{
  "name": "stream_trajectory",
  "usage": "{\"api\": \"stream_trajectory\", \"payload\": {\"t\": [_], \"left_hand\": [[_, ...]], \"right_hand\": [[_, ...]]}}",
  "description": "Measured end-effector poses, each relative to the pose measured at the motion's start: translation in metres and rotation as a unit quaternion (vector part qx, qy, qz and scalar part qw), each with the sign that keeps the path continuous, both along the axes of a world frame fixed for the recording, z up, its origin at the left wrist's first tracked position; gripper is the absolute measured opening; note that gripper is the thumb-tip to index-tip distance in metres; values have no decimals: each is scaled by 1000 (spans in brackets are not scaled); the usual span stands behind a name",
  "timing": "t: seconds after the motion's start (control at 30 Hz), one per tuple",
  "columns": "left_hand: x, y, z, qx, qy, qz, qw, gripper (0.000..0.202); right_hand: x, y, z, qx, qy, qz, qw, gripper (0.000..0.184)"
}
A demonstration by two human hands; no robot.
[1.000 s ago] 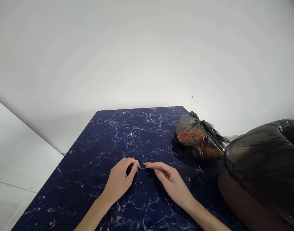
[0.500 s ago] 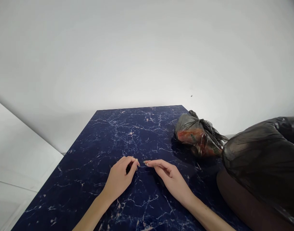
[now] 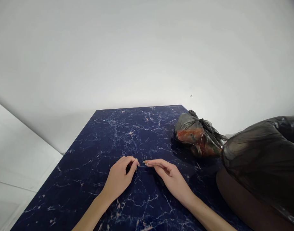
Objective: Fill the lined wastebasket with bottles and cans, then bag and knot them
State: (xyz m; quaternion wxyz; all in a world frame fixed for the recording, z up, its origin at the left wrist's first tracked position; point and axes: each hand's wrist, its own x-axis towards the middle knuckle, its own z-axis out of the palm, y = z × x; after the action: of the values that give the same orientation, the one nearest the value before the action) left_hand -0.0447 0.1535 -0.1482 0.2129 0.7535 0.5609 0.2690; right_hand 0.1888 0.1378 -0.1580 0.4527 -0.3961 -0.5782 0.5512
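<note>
My left hand (image 3: 120,177) rests on the dark blue marble-patterned table (image 3: 108,138), fingers loosely curled with the tips on the surface and nothing in them. My right hand (image 3: 169,179) lies beside it, fingers stretched toward the left hand, fingertips almost touching it, also holding nothing. A small tied grey plastic bag (image 3: 197,134) with red and green contents sits on the table to the right of my right hand, a short way off.
A large dark plastic bag (image 3: 264,160) bulges at the right edge, over a brown rounded object (image 3: 238,202). A plain white wall (image 3: 147,51) stands behind the table. The floor shows pale at the left (image 3: 17,166).
The view has shifted slightly. Both hands stay in the same place on the table.
</note>
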Motion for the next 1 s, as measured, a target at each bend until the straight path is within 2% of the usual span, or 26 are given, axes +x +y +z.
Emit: {"api": "stream_trajectory", "payload": {"t": [1.0], "left_hand": [[1,0,1,-3,0,-6,1000,41]], "right_hand": [[0,0,-1,-16,6,-1,1000,36]]}}
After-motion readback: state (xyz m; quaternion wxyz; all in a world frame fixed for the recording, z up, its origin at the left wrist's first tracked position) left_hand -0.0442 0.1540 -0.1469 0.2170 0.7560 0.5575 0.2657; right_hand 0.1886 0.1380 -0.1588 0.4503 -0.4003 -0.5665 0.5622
